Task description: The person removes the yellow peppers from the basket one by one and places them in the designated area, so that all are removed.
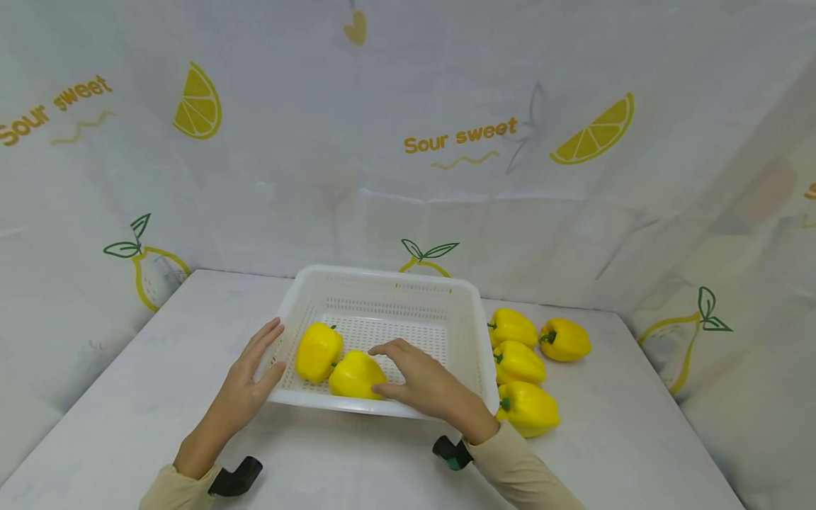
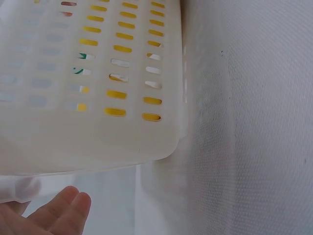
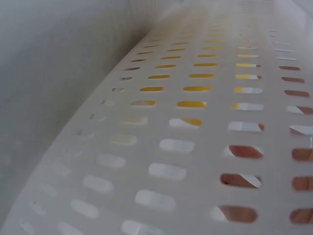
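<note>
A white slotted plastic basket [image 1: 312, 401] holds two yellow bell peppers, a left bell pepper [image 1: 319, 352] and a right bell pepper [image 1: 357, 375], side by side in its front left part. At the basket's left side is my left hand [image 1: 245, 382], its fingers extended along the rim; fingertips [image 2: 73, 210] show beside the wall in the left wrist view. Inside the basket, my right hand [image 1: 427, 379] spreads thumb and fingers beside the right pepper, with the thumb tip close against it. Through the wall slots [image 3: 190, 104], the right wrist view shows patches of yellow and of the hand.
Several more yellow bell peppers stand right of the basket: a front one [image 1: 528, 409], a middle one [image 1: 519, 362], a back one [image 1: 512, 327] and one further right [image 1: 565, 340]. A white cloth [image 1: 357, 460] covers the table. Behind hangs a lemon-print curtain [image 1: 306, 191].
</note>
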`<state>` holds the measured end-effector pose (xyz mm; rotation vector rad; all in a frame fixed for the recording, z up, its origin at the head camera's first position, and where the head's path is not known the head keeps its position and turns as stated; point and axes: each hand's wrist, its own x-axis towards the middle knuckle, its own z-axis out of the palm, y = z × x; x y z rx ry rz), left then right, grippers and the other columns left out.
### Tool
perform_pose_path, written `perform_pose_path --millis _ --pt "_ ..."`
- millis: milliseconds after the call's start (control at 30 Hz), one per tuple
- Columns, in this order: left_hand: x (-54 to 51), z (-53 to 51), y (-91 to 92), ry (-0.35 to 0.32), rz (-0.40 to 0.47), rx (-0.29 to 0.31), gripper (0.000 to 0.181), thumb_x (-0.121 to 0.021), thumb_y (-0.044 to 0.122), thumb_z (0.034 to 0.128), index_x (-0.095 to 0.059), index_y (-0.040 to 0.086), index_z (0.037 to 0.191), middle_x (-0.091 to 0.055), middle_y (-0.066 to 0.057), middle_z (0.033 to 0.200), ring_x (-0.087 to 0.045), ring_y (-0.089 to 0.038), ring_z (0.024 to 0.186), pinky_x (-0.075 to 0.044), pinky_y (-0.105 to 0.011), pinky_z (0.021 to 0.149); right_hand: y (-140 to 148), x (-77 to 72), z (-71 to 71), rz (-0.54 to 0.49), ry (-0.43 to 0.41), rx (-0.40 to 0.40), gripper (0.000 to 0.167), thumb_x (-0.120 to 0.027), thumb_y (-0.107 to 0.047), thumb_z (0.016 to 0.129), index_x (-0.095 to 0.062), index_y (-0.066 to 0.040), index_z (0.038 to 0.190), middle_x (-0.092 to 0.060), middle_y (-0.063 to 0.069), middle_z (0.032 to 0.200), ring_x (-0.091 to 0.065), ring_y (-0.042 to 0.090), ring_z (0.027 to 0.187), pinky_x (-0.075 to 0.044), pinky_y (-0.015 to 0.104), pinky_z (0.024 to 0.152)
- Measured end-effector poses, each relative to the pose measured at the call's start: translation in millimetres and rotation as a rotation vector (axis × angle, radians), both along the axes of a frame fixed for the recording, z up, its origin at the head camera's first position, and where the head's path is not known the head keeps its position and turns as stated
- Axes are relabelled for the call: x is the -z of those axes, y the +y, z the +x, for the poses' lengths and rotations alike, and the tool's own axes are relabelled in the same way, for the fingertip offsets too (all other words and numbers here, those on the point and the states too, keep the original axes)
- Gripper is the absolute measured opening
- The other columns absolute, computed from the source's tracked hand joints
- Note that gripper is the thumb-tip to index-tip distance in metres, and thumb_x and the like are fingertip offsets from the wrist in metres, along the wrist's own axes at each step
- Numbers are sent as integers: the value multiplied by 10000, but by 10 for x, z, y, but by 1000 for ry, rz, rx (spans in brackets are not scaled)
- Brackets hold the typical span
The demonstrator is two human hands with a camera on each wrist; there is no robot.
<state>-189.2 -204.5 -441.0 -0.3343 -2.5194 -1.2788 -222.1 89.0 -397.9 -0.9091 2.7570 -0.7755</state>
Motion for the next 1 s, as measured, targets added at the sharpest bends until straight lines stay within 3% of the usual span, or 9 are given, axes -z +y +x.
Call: perform_pose_path --millis 100,267,400,533,700,767,867,1000 --pt "1 2 0 5 -3 -1 562 -556 98 966 -391 39 1500 -280 -165 1615 -280 -442 1471 -176 -129 1185 -33 4 -11 -1 -5 -7 505 -698 -335 915 -551 -162 1366 -555 29 1398 -551 213 1290 -457 426 1098" --pt "9 5 2 4 -7 -5 565 -555 96 966 -386 41 1503 -280 -156 1618 -284 -441 1470 -140 -34 1114 -66 5 -22 8 -16 -24 508 -697 -325 918 -550 -157 1373 -548 29 1404 -540 206 1298 -447 416 1109" --pt "8 6 0 2 -13 -10 567 -555 96 966 -386 47 1505 -282 -158 1616 -285 -439 1470 -178 -124 1180 -92 4 -27 16 -29 -36 517 -693 -332 922 -546 -154 1385 -540 27 1413 -532 204 1302 -442 414 1114" --pt "6 7 -6 7 -22 -18 561 -556 97 965 -394 43 1500 -291 -159 1613 -292 -438 1467 -241 -382 1201 -124 14 -35 27 -36 -38 528 -687 -342 926 -537 -160 1399 -532 24 1418 -525 199 1309 -439 409 1117" --pt "0 16 -13 5 -20 -19 559 -555 94 967 -394 40 1499 -288 -154 1615 -288 -443 1467 -241 -438 1188 -156 2 -33 36 -25 -50 532 -685 -341 929 -527 -161 1405 -522 22 1411 -526 187 1298 -443 393 1114" --pt "-3 20 -13 4 -13 -16 560 -554 94 968 -391 41 1501 -284 -155 1616 -282 -444 1469 -232 -412 1202 -167 -6 -32 38 -21 -55 537 -687 -341 929 -523 -160 1407 -516 26 1416 -523 190 1301 -441 392 1116" --pt "-5 22 -12 6 3 -10 562 -553 86 965 -390 38 1501 -282 -159 1616 -278 -451 1467 -191 -209 1221 -177 -5 -37 40 -25 -57 551 -688 -352 927 -514 -162 1414 -505 31 1430 -516 199 1312 -437 397 1121" --pt "5 6 0 14 26 9 563 -556 64 961 -389 27 1498 -284 -167 1613 -279 -465 1451 -116 16 1064 -166 6 -39 31 -48 -52 560 -691 -351 925 -506 -175 1423 -493 23 1450 -508 207 1319 -430 413 1127"
